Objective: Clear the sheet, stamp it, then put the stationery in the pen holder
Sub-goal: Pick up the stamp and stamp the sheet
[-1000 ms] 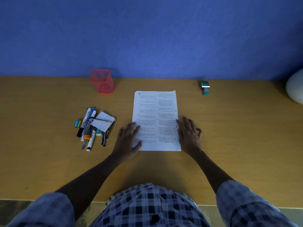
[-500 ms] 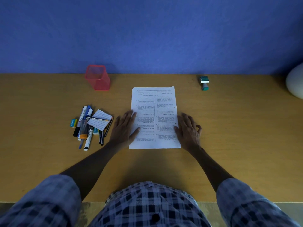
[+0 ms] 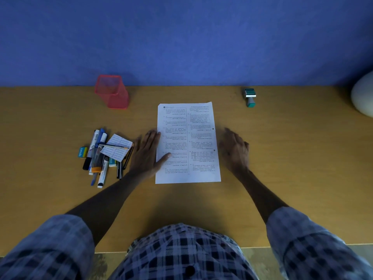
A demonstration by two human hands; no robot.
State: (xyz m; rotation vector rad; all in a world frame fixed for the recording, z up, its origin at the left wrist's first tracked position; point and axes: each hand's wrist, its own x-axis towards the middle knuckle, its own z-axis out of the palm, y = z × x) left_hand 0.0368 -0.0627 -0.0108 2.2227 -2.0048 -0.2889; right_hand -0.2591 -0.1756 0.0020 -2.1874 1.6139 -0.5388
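A printed white sheet (image 3: 187,142) lies flat in the middle of the wooden desk (image 3: 292,158). My left hand (image 3: 146,153) rests flat at the sheet's left edge, thumb on the paper, holding nothing. To the right of the sheet, my right hand (image 3: 235,150) is off the paper, fingers spread and slightly blurred. A heap of markers, pens, erasers and a small card (image 3: 105,154) sits left of my left hand. The red mesh pen holder (image 3: 112,91) stands at the back left. A green stamp (image 3: 250,97) stands at the back right.
A blue wall runs along the desk's far edge. A pale rounded object (image 3: 363,96) sits at the far right edge. My checked shirt and sleeves fill the bottom of the view, over the desk's near edge.
My right hand has slid rightward off the sheet's edge and lifted a little. My left hand stays at the left edge. The view has shifted slightly.
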